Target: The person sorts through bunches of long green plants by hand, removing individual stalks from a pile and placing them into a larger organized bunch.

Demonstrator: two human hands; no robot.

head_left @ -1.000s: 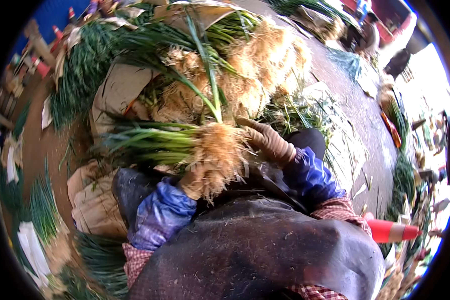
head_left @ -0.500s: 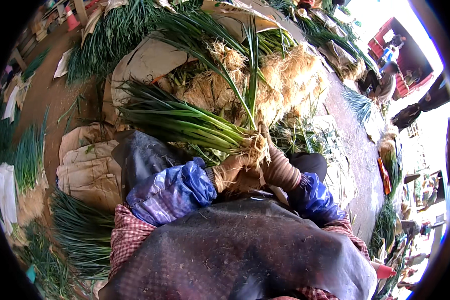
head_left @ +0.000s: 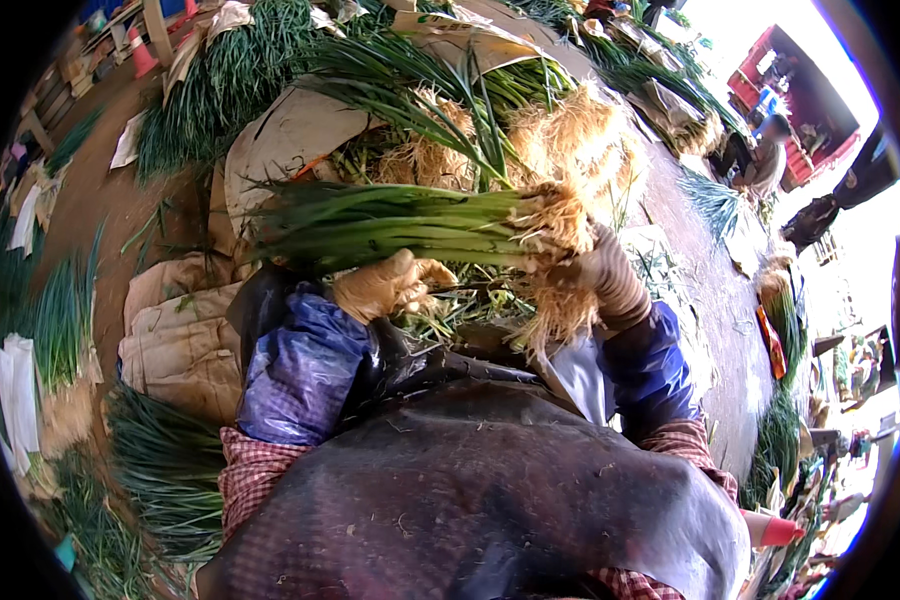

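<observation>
A bunch of green onions [head_left: 410,222] lies sideways across the front of me, its leaves pointing left and its pale roots to the right. My right hand [head_left: 610,275], in a brownish glove, grips the bunch at its root end. Part of that hand is blurred and covered by hanging roots. Just below the stems is my left hand [head_left: 395,285] in a tan glove, fingers bent and a little apart, with nothing visible in it. A large heap of green onions [head_left: 590,135] lies beyond, its roots toward me.
Brown sacking [head_left: 185,335] lies folded to my left, near more onion bundles [head_left: 165,475]. Loose trimmings [head_left: 470,300] lie beneath the bunch. A dark apron [head_left: 470,480] covers my lap. At the far right, a person [head_left: 770,155] sits near a red truck bed [head_left: 820,140]. Traffic cones [head_left: 142,52] stand around.
The bunch has turned level and its root end has moved right and up with my right hand. My left hand has come away from the root end and moved left, below the stems.
</observation>
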